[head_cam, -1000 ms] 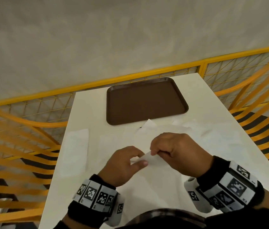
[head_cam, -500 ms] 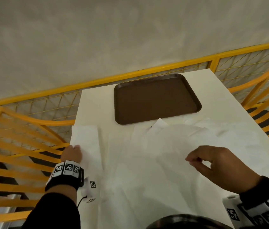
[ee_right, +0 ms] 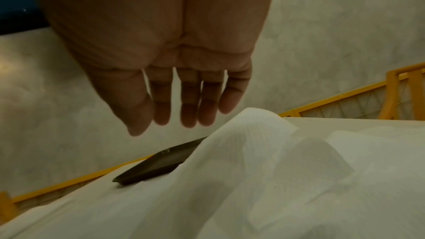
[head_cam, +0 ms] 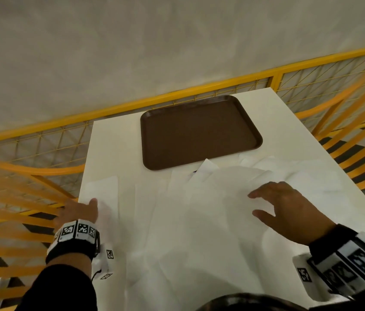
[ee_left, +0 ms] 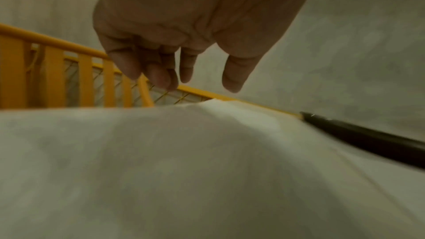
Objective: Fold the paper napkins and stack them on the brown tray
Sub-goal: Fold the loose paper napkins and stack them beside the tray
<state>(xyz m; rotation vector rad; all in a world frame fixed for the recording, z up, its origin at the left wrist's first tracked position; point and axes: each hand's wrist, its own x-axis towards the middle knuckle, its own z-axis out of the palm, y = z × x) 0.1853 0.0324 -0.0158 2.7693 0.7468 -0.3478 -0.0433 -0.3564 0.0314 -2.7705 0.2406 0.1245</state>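
Several white paper napkins (head_cam: 199,221) lie spread and overlapping across the near half of the white table (head_cam: 114,140). The brown tray (head_cam: 199,131) sits bare at the far middle, its dark rim (ee_left: 368,139) also showing at the right of the left wrist view. My left hand (head_cam: 80,213) hovers at the table's left edge over a separate napkin (head_cam: 103,189), fingers (ee_left: 161,77) hanging loose and holding nothing. My right hand (head_cam: 289,212) floats above the rumpled napkins (ee_right: 253,170) at the right, fingers (ee_right: 188,114) straight and spread, empty.
Yellow railing (head_cam: 177,97) with wire mesh runs behind the table, and yellow slatted chair backs (head_cam: 8,187) stand at the left and right (head_cam: 361,131). A grey wall (head_cam: 177,41) rises beyond. The tray's edge (ee_right: 151,168) shows past a raised napkin fold.
A second ago both hands pinched one napkin together at the near middle. They have let go and moved apart: the left hand to the table's left edge, the right hand opening over the right napkins.
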